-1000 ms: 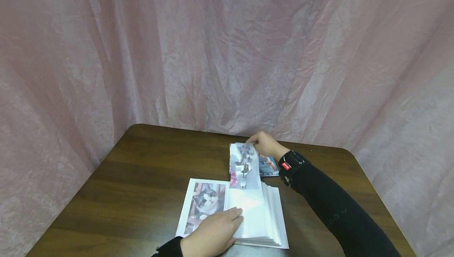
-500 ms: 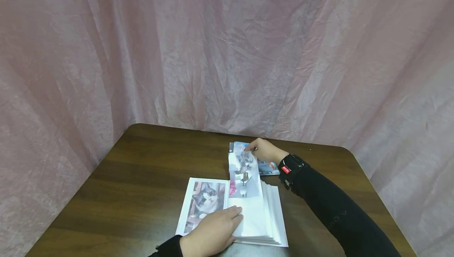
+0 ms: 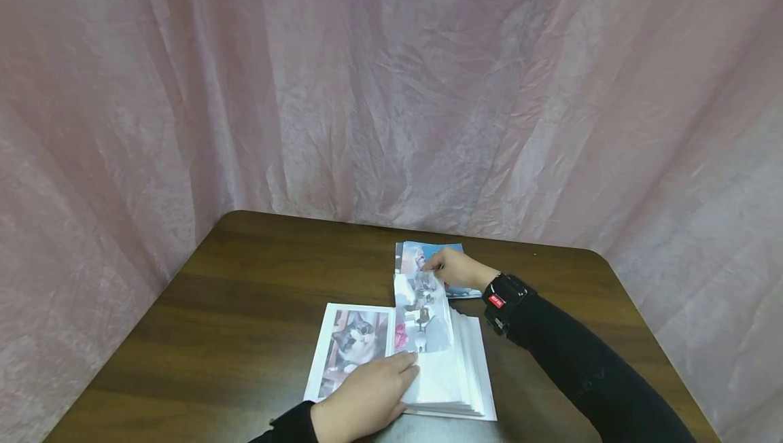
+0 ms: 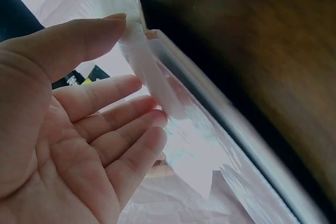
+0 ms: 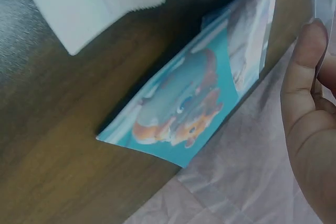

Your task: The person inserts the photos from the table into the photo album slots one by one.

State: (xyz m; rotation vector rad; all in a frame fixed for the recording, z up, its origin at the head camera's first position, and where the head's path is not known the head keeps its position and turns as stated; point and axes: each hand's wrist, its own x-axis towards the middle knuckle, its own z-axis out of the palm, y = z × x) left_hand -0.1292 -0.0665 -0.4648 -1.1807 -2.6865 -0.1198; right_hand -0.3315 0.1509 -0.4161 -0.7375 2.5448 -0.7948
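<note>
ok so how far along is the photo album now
Done: a cat photo shows in the open album. In hand: the right hand pinches another photo, partly over the facing page, which the left hand touches. Left: probably sliding that in, then the loose pictures behind.

A close-fitting black long sleeve (image 3: pixel 590 361) covers the person's arm at four o'clock in the head view, with faint lettering (image 3: pixel 590 383) on the forearm too blurred to read. Between that sleeve and the bare right hand (image 3: pixel 455 268) sits a chunky, glossy black wrist unit (image 3: pixel 509 299), its nine o'clock side bearing a small red label (image 3: pixel 496 301) with pale marks. Toward seven o'clock, a black cuff (image 3: pixel 298 422) with an uneven edge borders the bare left hand (image 3: pixel 366 392).
</note>
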